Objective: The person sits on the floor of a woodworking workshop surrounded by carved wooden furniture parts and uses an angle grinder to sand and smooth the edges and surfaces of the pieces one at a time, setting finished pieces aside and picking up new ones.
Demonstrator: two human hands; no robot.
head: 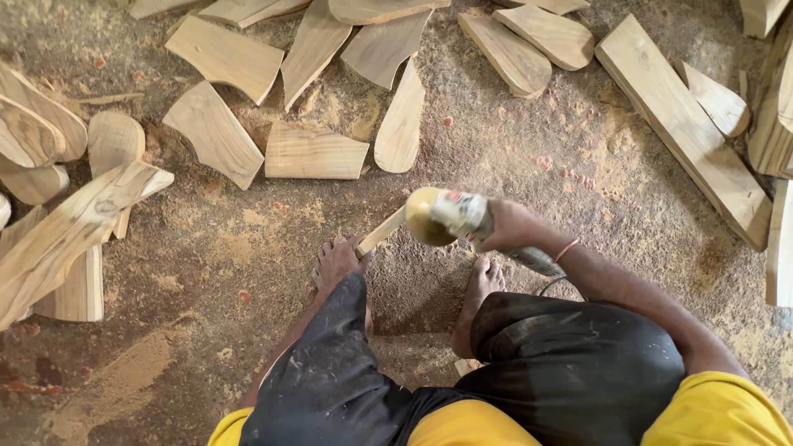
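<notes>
Gripping the dusty handheld power sander [450,216], the right hand [510,227] closes around it above a pale wooden strip [381,232] by the bare foot [336,263]; left hand hidden.

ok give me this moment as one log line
right hand: grips power sander | sander: on wood strip | strip: beside left foot | left hand: not in view | floor: sawdust, cut wood pieces

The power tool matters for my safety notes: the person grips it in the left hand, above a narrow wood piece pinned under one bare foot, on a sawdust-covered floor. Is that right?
Not quite. The head view shows the right hand gripping the power tool; the left hand is not in view. The rest holds: it is above the narrow wood piece pinned under a bare foot, on the sawdust-covered floor.
</notes>
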